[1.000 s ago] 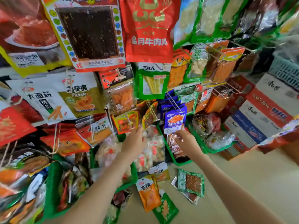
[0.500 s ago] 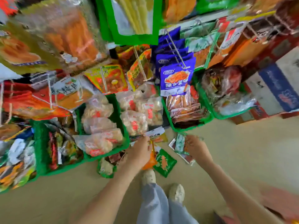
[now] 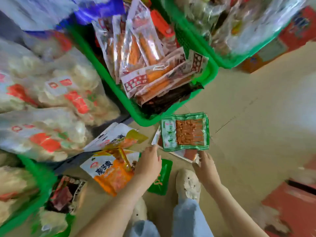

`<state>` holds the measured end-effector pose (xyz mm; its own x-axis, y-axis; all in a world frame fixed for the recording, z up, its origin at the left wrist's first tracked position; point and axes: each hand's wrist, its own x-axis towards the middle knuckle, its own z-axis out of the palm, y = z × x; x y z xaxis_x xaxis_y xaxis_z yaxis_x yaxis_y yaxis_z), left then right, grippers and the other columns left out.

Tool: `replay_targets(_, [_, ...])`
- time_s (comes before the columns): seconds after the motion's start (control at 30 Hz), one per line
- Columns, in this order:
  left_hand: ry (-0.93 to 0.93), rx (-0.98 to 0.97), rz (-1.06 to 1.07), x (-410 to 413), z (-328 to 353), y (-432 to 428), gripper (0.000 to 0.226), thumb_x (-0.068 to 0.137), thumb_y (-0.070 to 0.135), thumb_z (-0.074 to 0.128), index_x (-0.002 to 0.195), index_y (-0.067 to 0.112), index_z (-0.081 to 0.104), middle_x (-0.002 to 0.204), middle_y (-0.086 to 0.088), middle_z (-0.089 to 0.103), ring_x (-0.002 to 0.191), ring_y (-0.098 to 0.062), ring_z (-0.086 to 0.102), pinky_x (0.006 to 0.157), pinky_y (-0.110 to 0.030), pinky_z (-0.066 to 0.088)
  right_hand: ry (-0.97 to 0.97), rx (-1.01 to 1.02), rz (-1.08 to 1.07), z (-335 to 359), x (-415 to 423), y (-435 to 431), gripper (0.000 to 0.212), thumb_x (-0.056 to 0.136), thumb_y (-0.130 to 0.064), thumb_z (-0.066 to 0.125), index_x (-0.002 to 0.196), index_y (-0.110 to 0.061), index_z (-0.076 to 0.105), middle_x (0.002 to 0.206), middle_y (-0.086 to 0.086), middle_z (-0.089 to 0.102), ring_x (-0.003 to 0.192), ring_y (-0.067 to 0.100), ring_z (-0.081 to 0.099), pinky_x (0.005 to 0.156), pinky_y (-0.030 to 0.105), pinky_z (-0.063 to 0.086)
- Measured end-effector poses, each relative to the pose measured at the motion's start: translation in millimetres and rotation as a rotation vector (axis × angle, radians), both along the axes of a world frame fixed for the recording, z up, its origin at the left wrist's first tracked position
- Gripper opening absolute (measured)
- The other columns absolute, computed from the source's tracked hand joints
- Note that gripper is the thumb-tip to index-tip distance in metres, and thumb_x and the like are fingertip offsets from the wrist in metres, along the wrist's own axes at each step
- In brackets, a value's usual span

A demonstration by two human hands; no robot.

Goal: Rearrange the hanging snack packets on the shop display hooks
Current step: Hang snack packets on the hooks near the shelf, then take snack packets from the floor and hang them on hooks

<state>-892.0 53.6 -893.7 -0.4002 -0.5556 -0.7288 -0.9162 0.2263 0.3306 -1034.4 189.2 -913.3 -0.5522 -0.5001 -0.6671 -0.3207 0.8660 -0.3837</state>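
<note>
Reference item: the centre basket [image 3: 211, 75] was solid bright green. The film packets [image 3: 136, 53] inside it were clear over orange contents, with red-and-white patterned label panels. Just beside the basket's near corner, the bordered packet [image 3: 185, 132] had a green edge, a white label and an orange window. Near-left of the basket, the large packet [image 3: 109, 175] was white at one end and orange at the other. Left of the basket, the bags [image 3: 56, 93] were whitish with red labels. Right of it, the floor [image 3: 248, 117] was plain beige.

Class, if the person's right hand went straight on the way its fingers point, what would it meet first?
Most likely the clear packet partly under the green packet; the right hand nearly touches its edge, though depth is unclear.
</note>
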Motion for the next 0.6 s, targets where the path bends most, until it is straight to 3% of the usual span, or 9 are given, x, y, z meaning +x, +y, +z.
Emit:
replay_targets(0.13, [-0.041,0.056,0.069,-36.0,-105.4,3.2,0.041,0.099,0.023,0.042,0.138,0.014,0.037,0.133,-0.006,0.048,0.118,-0.025,0.048,0.086,-0.031,0.04,-0.062,-0.041,-0.085,-100.8,-24.4,-4.0,0.033,0.085,-0.005,0.056,0.117,-0.004,0.047,0.113,0.016,0.052,0.106,0.035,0.05,0.086,0.038,0.044])
replay_targets(0.23, [-0.058,0.141,0.314,-48.7,-179.0,4.7,0.042,0.094,0.029,0.054,0.129,0.007,0.046,0.125,-0.01,0.056,0.112,-0.027,0.054,0.086,-0.03,0.044,-0.053,-0.043,-0.055,-161.0,-33.9,-4.9,0.058,0.076,-0.001,0.063,0.129,-0.002,0.041,0.115,0.02,0.05,0.107,0.037,0.048,0.086,0.041,0.042])
replay_targets(0.33, [-0.039,0.224,0.566,-55.7,-221.8,13.9,0.049,0.09,0.026,0.059,0.132,0.008,0.041,0.127,-0.008,0.053,0.109,-0.026,0.053,0.086,-0.032,0.044,0.06,-0.068,0.042,-195.5,-30.6,2.3,0.078,0.073,-0.012,0.071,0.14,-0.004,0.032,0.127,0.021,0.044,0.116,0.039,0.04,0.095,0.045,0.037])
replay_targets(0.43, [0.041,0.314,0.577,-66.9,-236.7,25.0,0.031,0.091,0.019,0.055,0.122,0.017,0.048,0.12,-0.003,0.058,0.097,-0.021,0.053,0.08,-0.03,0.042,0.138,-0.007,0.099,-215.1,-24.9,18.8,0.101,0.072,-0.027,0.074,0.149,-0.019,0.008,0.148,0.009,0.023,0.135,0.034,0.02,0.107,0.051,0.028])
replay_targets(0.5, [0.12,0.384,0.495,-73.9,-237.7,33.4,0.034,0.093,0.017,0.051,0.127,0.021,0.047,0.122,0.002,0.055,0.101,-0.017,0.051,0.083,-0.03,0.041,0.226,-0.012,0.057,-227.5,-28.9,28.3,0.109,0.068,-0.032,0.077,0.149,-0.017,0.006,0.152,0.011,0.02,0.139,0.038,0.017,0.113,0.052,0.018])
replay_targets(0.53, [0.16,0.326,0.438,-76.5,-238.9,36.7,0.038,0.093,0.013,0.049,0.129,0.022,0.046,0.124,0.003,0.052,0.105,-0.018,0.05,0.086,-0.031,0.041,0.252,0.003,0.002,-229.7,-34.3,28.8,0.111,0.068,-0.035,0.077,0.149,-0.015,0.005,0.152,0.014,0.019,0.139,0.04,0.015,0.115,0.051,0.012])
replay_targets(0.6, [0.125,0.003,0.335,-79.8,-238.9,34.6,0.049,0.088,0.004,0.044,0.133,0.024,0.045,0.13,-0.004,0.048,0.115,-0.025,0.046,0.095,-0.035,0.037,0.244,0.035,-0.143,-229.6,-45.7,23.2,0.11,0.072,-0.041,0.074,0.148,-0.016,-0.002,0.153,0.015,0.012,0.14,0.039,0.006,0.115,0.047,0.003])
